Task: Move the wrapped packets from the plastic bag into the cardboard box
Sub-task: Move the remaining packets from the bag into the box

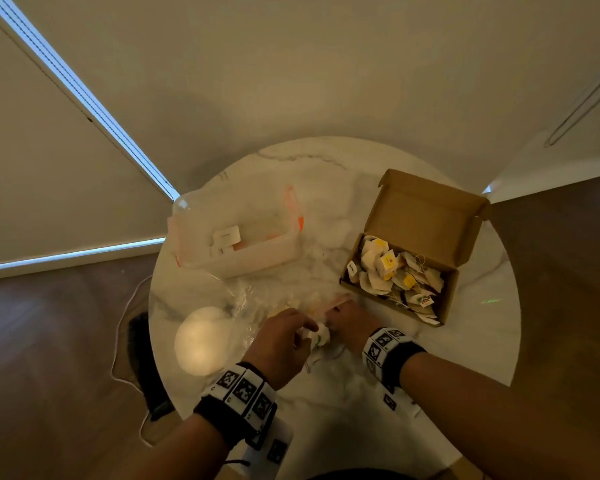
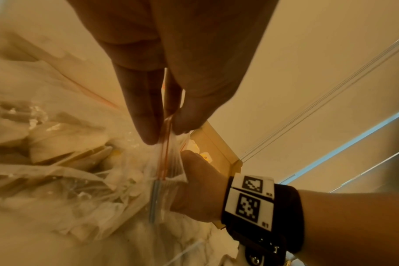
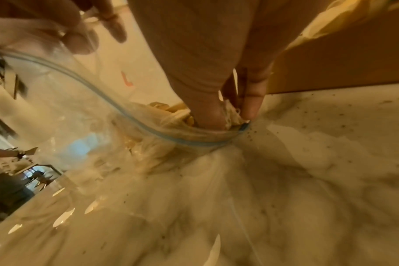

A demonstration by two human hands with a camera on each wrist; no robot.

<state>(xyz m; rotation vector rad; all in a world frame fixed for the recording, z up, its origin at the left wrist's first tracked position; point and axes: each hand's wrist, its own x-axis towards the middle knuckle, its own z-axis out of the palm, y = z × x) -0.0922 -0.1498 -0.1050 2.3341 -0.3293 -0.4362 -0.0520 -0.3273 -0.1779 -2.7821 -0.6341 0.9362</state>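
The clear zip plastic bag [image 1: 257, 306] lies on the table in front of me, with pale wrapped packets [image 2: 68, 144] inside. My left hand [image 2: 164, 129] pinches the bag's zip edge and holds its mouth up. My right hand [image 3: 232, 115] reaches into the mouth, its thumb and fingers closed on a packet [image 3: 231, 109]. In the head view, the left hand [image 1: 305, 330] and right hand [image 1: 340, 317] meet at the bag's near end. The open cardboard box [image 1: 426, 216] stands to the right, with several packets [image 1: 392, 271] piled in it.
A clear plastic container [image 1: 236, 244] with orange clips stands at the back left of the round marble table [image 1: 326, 417]. A white glowing globe [image 1: 201, 341] sits left of the bag. Dark specks dot the tabletop by the box wall [image 3: 342, 63].
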